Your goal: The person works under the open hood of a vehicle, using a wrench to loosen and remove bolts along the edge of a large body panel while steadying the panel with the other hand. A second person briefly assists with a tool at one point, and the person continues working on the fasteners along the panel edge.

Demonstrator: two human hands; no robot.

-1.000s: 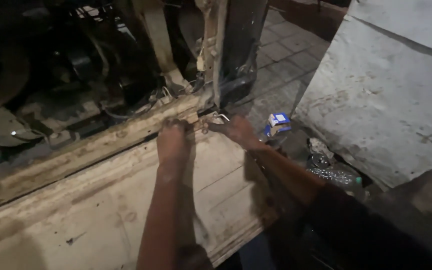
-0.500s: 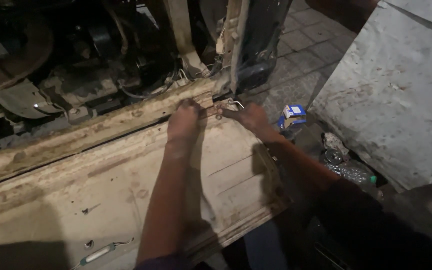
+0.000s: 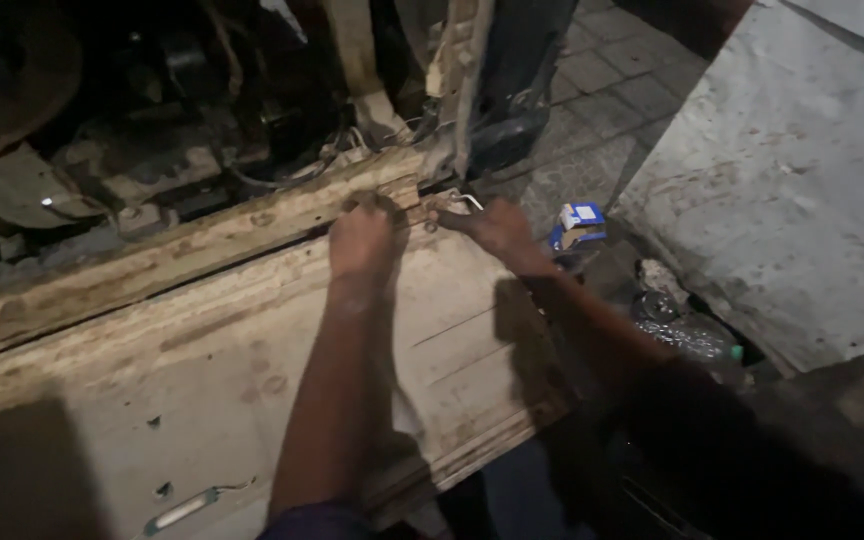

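Observation:
My left hand (image 3: 364, 238) lies palm down on the far edge of a worn, dirty wooden panel (image 3: 202, 400), its fingers curled over the raised rail (image 3: 182, 255) beside dark machinery. My right hand (image 3: 492, 225) is just to its right, fingers closed on a small metal tool (image 3: 464, 201) at the panel's corner. What the tool's tip touches is hidden by my fingers. Both forearms stretch across the panel toward that corner.
Dark engine parts, wires and brackets (image 3: 152, 150) fill the space beyond the rail. A small blue and white box (image 3: 580, 222) lies on the paved ground at right, near crumpled plastic (image 3: 687, 335). A large grey slab (image 3: 792, 180) leans at the right. A small metal piece (image 3: 187, 508) lies on the panel's near edge.
The view has shifted, so the hands and panel corner sit lower and further right in the picture. Both hands stay at the same corner, the right still on the tool.

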